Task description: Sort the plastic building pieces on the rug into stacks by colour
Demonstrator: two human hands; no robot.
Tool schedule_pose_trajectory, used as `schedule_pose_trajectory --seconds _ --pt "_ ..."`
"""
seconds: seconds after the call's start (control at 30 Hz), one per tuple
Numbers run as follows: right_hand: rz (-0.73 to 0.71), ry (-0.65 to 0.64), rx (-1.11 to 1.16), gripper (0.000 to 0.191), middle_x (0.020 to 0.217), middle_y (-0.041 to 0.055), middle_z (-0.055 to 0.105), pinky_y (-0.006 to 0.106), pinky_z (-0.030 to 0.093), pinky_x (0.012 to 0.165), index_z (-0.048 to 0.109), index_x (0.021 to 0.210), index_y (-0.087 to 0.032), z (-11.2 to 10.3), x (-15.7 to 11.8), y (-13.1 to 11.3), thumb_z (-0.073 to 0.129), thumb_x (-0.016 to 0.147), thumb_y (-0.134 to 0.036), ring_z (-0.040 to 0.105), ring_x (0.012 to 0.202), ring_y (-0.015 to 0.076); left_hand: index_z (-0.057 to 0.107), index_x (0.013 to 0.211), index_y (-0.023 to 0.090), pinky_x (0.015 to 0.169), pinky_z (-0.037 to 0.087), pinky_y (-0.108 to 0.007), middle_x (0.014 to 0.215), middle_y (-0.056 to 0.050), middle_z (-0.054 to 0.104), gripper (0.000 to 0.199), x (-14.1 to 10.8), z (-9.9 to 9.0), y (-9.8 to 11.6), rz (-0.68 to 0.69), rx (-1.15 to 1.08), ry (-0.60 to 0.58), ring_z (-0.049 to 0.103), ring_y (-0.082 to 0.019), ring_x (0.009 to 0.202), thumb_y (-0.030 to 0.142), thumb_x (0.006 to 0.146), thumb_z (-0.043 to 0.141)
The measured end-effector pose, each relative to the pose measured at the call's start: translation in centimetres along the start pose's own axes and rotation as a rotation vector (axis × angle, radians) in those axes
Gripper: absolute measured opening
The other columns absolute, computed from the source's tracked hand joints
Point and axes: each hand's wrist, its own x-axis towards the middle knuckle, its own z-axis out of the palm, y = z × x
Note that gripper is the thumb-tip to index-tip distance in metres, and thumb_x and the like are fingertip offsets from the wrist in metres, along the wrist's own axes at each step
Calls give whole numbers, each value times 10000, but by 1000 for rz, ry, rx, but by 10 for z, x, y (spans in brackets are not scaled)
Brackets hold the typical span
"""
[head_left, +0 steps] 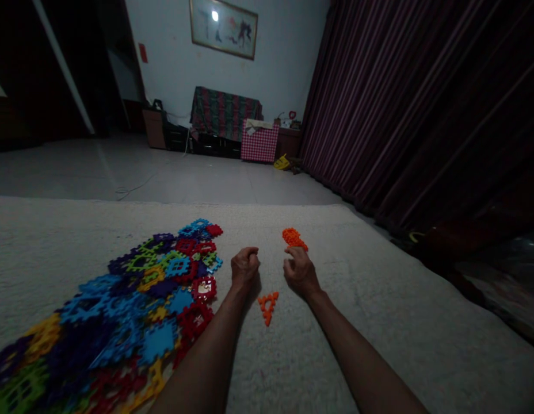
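Orange triangle: a toothed piece with a cut-out middle [267,307]; lies flat on the pale cloth [267,376] between the forearms, one corner toward the near side; neither hand touches it
Orange cluster: several orange pieces bunched together [292,234]; just beyond the right hand; contact between them cannot be told
Left hand: hovers or rests left of centre [244,267]; fingers folded together like a fist; no piece shows, though one could be hidden
Right hand: at the near side of the cluster [300,271]; fingers curled; I cannot tell whether the tips meet or hold anything
Coloured pile: toothed pieces in blue, purple, red, green and yellow [129,310]; spread along the left, heaped and mixed
State of the pieces: orange ones lie apart from the pile, one separate from the cluster; the pile looks loose and ungrouped; how much is left there cannot be judged
Beyond the cloth: tiled floor [224,183]; checked cloth [260,144] at the far wall; maroon curtain [370,98] along the right
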Motion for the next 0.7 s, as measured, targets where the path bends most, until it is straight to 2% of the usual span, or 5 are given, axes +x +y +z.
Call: schedule_pose_trajectory --seconds 0.1,0.2,0.37,0.47,0.7 --pt "66 -158 54 198 957 89 657 376 469 939 649 947 -177 -5 -8 -15 474 854 -175 595 960 210 757 945 120 762 539 -280 889 -98 766 365 0 -2 2 14 2 -10 703 -176 772 179 749 455" --pt "126 -269 210 199 1039 86 649 362 486 928 642 1010 -183 -14 -18 -32 528 868 -264 614 977 190 762 918 128 808 533 -277 918 -98 769 347 0 -5 6 23 32 -23 707 -179 830 161 745 464" --pt "-46 -461 314 568 1276 111 543 397 475 982 541 1263 -219 -32 -56 -69 721 743 -359 565 1137 226 761 959 126 810 537 -276 914 -91 773 361 -2 -8 11 -10 96 -67 709 -178 829 135 742 472" --pt "-149 -458 189 547 1322 97 527 449 385 1073 543 1259 -233 -39 -78 -88 721 743 -269 469 1244 257 763 945 128 817 537 -272 930 -93 774 358 -3 -8 10 12 115 -69 709 -178 845 120 740 470" --pt "-151 -339 191 344 1154 95 594 417 453 965 577 1135 -196 -38 -87 -89 632 797 -160 530 1076 233 761 906 131 721 551 -266 850 -77 772 349 -6 -7 12 8 55 -57 701 -165 714 116 706 475"
